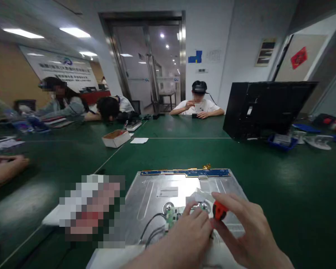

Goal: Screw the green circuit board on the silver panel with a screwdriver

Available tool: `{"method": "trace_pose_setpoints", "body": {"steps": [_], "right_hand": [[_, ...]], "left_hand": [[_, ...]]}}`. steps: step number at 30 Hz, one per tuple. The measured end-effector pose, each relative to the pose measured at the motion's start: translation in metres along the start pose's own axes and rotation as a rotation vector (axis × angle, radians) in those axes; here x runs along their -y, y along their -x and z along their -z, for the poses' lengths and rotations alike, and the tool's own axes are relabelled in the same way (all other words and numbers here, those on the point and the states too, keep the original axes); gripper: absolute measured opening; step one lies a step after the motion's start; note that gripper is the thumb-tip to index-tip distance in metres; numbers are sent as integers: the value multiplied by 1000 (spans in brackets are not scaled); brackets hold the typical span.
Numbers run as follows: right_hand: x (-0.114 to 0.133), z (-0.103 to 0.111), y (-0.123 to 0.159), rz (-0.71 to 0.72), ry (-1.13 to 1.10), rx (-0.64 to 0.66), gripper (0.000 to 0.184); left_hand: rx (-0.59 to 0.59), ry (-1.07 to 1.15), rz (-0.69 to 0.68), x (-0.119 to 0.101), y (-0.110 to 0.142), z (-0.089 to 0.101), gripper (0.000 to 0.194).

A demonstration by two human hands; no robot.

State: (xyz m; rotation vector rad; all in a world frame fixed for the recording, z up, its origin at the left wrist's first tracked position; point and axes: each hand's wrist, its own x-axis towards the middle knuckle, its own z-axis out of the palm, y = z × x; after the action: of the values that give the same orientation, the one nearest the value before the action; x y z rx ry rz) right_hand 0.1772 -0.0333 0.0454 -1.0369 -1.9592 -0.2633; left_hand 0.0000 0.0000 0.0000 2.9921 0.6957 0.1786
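My right hand (249,224) pinches the orange and black handle of a screwdriver (220,211) between thumb and fingers. Its shaft is mostly hidden. Beside it, my left hand (189,231) bends over a green circuit board (172,213) with its fingers drawn together. What its fingertips grip, if anything, is hidden. The board lies on a large silver metal panel (148,190), with black cables (151,228) running from its left side. A long blue circuit strip (184,173) lines the panel's far edge. Two round metal discs show at the board's far side.
A white box (116,139) and a paper slip (139,141) lie farther along the green table (170,153). A black monitor (266,108) stands at the right, near a blue tray (282,142). A person (198,102) sits opposite; another person's hand (8,166) is at left.
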Motion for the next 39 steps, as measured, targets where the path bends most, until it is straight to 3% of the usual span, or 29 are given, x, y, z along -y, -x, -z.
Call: {"method": "trace_pose_setpoints", "body": {"steps": [8,14,21,26,29,32,35,39], "right_hand": [[-2,1,3,4,-8,-27,25],[-10,4,12,-15,34,-180,26],[-12,2,10,-14,-4,-186,29],[-11,0,14,-56,-8,-195,30],[-13,0,21,-97,-1,-268,38],[-16,-1,25,-155,-56,-355,47],[-16,2,20,-177,-220,-380,54],[-9,11,7,-271,-207,-539,39]], "left_hand": [[-18,-3,1,0,-1,4,29],[-16,25,49,-1,0,7,21],[-19,50,46,1,0,6,22],[-30,114,52,4,2,5,23],[-51,175,58,3,3,11,24],[-117,248,73,4,3,22,31],[-267,331,102,11,6,39,37],[-542,347,212,28,26,61,27]]}}
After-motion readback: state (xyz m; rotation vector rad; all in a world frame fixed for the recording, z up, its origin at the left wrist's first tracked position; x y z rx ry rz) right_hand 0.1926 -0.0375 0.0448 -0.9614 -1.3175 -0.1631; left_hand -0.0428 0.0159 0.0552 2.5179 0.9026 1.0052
